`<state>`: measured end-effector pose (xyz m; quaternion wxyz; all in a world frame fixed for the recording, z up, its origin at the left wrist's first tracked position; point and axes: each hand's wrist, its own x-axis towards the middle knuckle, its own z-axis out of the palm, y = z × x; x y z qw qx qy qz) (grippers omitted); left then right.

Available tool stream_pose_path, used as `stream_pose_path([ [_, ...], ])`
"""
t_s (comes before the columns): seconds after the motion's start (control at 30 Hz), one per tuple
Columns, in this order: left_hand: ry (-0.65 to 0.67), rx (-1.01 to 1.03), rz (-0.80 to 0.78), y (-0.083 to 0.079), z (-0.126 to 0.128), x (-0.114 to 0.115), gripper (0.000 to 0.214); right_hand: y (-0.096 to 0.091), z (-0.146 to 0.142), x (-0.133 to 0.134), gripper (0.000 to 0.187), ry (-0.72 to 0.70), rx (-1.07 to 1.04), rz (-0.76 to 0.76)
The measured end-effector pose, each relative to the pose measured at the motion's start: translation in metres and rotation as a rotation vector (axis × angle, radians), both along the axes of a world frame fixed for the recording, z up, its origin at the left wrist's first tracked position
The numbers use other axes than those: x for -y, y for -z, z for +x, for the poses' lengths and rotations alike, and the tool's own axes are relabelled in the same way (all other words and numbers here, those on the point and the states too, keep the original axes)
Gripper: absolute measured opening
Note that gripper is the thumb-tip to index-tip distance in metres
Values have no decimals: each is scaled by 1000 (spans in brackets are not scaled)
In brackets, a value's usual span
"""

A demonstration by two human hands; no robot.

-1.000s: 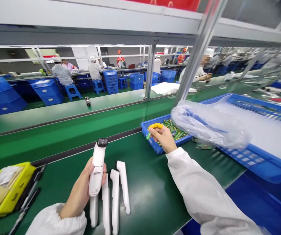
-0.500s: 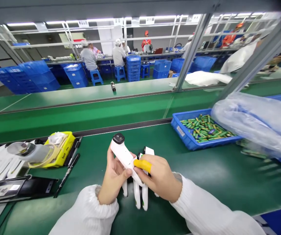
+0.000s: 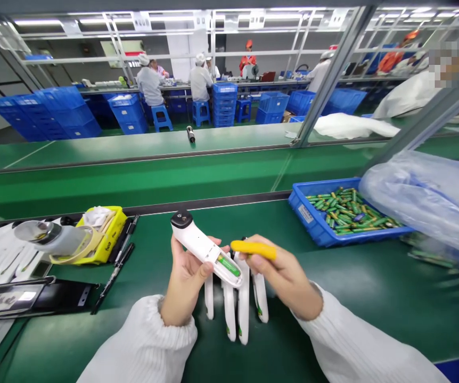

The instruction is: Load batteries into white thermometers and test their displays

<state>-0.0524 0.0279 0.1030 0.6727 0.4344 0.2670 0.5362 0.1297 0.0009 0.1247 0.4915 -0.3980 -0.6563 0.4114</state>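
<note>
My left hand (image 3: 187,276) grips a white infrared thermometer (image 3: 196,242) with a black head, tilted with its head up to the left. Its battery compartment lies uncovered, showing a green battery (image 3: 228,264) inside. Just right of the handle is my right hand (image 3: 281,274), a yellow finger cot (image 3: 255,249) over its index finger. Thumb and fingers there are pressed together; whatever they pinch, if anything, is hidden. Below both hands several more white thermometers (image 3: 244,314) lie side by side on the green bench, green showing at their lower ends.
A blue tray (image 3: 307,218) of green batteries stands at right, beside clear plastic bagging (image 3: 425,197). To the left are a yellow bin (image 3: 112,234), a dispenser bottle (image 3: 59,242), pens (image 3: 113,276), a black holder (image 3: 62,298) and rows of white units. Co-workers sit beyond the raised ledge.
My right hand has drawn away rightward from the thermometer, leaving its compartment and battery in sight. The left hand still holds the thermometer, now turned a little flatter. The view has shifted slightly.
</note>
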Motion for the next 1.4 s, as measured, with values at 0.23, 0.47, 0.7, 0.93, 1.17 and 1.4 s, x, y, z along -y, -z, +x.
stream_pose_path([
  [0.23,-14,3,86,8,5,1,61,5,-9,0,27,-324,-521,-429],
  [0.47,-67,-18,79,4,5,3,64,7,-11,6,23,-59,-198,-156],
  [0.7,-11,-14,73,6,0,2,64,20,-15,4,27,-116,-198,-245],
  [0.93,56,-5,112,10,1,0,73,26,-19,4,29,-189,-339,-403],
  [1.17,114,-107,71,12,-3,-2,81,27,-20,4,42,-242,-472,-542],
  [1.4,230,-249,100,14,-1,1,73,19,-19,7,48,-371,-332,-656],
])
